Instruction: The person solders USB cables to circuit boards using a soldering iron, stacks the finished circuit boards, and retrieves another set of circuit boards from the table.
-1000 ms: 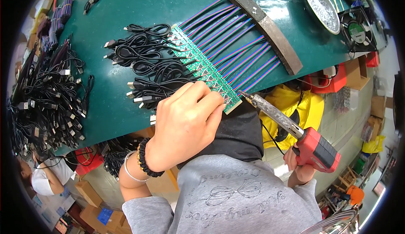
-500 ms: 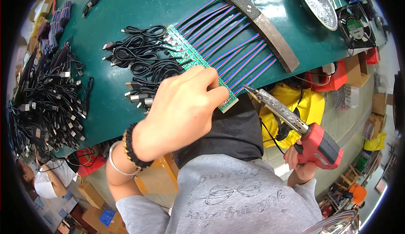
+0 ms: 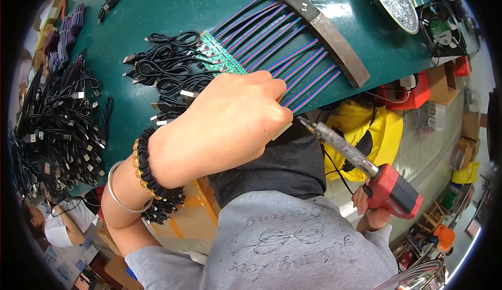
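Note:
My left hand (image 3: 225,125) is closed over the near end of a strip of green circuit boards (image 3: 222,54), its fingertips mostly hidden under the palm. A pale edge of the strip peeks out below the knuckles. Striped ribbon wires (image 3: 264,36) run from the boards to a dark metal bar (image 3: 319,26) resting on them. Coiled black USB cables (image 3: 164,62) lie along the other side. My right hand (image 3: 372,209) grips a red pistol-shaped soldering iron (image 3: 395,190). Its tip points at the table edge, just right of my left hand, apart from the boards.
A big heap of black USB cables (image 3: 63,133) covers the table's left side. A bowl of silvery bits (image 3: 393,2) and a small fan (image 3: 442,31) stand at the far right. Below the edge hangs a yellow bag (image 3: 384,138). Another person (image 3: 65,224) sits at lower left.
My left hand has come over more of the board strip, its wrist shifting left. The boards have slid slightly left. The soldering iron has dropped a little, its tip farther from the wires.

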A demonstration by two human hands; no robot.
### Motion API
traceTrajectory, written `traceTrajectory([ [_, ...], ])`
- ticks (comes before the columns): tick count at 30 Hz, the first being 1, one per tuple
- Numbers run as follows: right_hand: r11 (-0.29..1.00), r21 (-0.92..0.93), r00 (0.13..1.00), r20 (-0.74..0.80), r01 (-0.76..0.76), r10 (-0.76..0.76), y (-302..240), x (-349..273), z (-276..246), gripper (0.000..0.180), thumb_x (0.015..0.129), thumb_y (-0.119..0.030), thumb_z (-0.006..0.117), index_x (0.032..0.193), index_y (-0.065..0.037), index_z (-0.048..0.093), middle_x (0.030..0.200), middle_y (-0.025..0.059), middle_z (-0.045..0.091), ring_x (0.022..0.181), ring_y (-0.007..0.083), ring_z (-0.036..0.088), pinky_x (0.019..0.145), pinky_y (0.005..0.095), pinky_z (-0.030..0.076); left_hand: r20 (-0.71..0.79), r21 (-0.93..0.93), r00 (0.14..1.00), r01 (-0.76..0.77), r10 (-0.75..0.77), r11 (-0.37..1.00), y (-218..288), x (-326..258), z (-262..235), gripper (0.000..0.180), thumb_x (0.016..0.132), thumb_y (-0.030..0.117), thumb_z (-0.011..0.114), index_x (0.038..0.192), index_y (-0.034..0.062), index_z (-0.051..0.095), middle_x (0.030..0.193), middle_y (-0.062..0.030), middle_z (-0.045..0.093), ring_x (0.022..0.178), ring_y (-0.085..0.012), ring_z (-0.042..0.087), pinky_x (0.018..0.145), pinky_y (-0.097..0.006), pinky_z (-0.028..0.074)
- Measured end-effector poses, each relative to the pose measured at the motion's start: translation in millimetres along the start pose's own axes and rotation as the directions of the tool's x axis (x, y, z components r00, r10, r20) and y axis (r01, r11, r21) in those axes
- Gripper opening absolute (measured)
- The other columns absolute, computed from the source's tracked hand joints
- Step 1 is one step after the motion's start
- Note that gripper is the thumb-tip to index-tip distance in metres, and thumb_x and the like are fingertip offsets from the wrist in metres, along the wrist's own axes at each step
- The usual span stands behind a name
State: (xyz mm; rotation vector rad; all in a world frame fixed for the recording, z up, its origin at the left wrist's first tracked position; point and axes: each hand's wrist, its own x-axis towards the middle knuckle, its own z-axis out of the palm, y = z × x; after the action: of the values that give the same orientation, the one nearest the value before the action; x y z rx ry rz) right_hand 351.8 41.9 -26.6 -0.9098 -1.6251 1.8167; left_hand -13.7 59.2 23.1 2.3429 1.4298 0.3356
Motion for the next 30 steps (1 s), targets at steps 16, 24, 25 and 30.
traceTrajectory([
  [16, 0.957, -0.051, 0.943, -0.166, 0.285, -0.290, 26.9, -5.9, 8.9, 0.028, 0.087, -0.025, 0.059, 0.072, -0.002, 0.054, 0.064, 0.0034, 0.060, 0.051, 0.0091, 0.055, 0.049, 0.0204, 0.043, -0.007, 0.035, 1.000, -0.003, 0.003, 0.999, 2.6, -1.3, 0.3, 0.008, 0.061, 0.002, 0.061, 0.065, 0.0063, 0.057, 0.076, -0.0080, 0.053, 0.073, -0.0257, 0.056, 0.054, -0.038, 0.047],
  [24, 0.865, 0.262, 0.904, -0.102, 0.428, -0.416, 44.2, -9.9, 0.3, 0.018, 0.078, -0.012, 0.054, 0.063, -0.002, 0.053, 0.060, 0.0031, 0.059, 0.049, 0.0102, 0.055, 0.048, 0.0213, 0.044, -0.011, 0.030, 1.000, -0.008, 0.008, 1.000, 2.4, -1.2, 0.2, 0.008, 0.061, 0.003, 0.061, 0.066, 0.0067, 0.057, 0.076, -0.0078, 0.052, 0.073, -0.0257, 0.056, 0.054, -0.037, 0.047],
  [25, 0.895, 0.220, 0.919, -0.161, 0.388, -0.359, 44.1, -13.7, 1.0, 0.016, 0.078, -0.012, 0.054, 0.065, -0.002, 0.054, 0.060, 0.0036, 0.059, 0.049, 0.0101, 0.055, 0.047, 0.0212, 0.043, -0.001, 0.038, 1.000, -0.005, 0.005, 0.999, 2.8, -1.2, 0.0, 0.008, 0.061, 0.003, 0.061, 0.066, 0.0069, 0.057, 0.076, -0.0077, 0.052, 0.073, -0.0257, 0.056, 0.054, -0.037, 0.047],
  [30, 0.996, 0.012, 0.965, -0.249, 0.090, -0.085, 12.5, -8.8, 17.2, 0.017, 0.081, -0.010, 0.052, 0.067, -0.002, 0.053, 0.059, 0.0039, 0.059, 0.048, 0.0105, 0.055, 0.047, 0.0215, 0.043, 0.016, 0.034, 1.000, 0.000, -0.001, 0.999, 4.2, 0.2, 0.4, 0.008, 0.061, 0.003, 0.061, 0.067, 0.0076, 0.058, 0.075, -0.0075, 0.052, 0.072, -0.0256, 0.056, 0.054, -0.037, 0.047],
])
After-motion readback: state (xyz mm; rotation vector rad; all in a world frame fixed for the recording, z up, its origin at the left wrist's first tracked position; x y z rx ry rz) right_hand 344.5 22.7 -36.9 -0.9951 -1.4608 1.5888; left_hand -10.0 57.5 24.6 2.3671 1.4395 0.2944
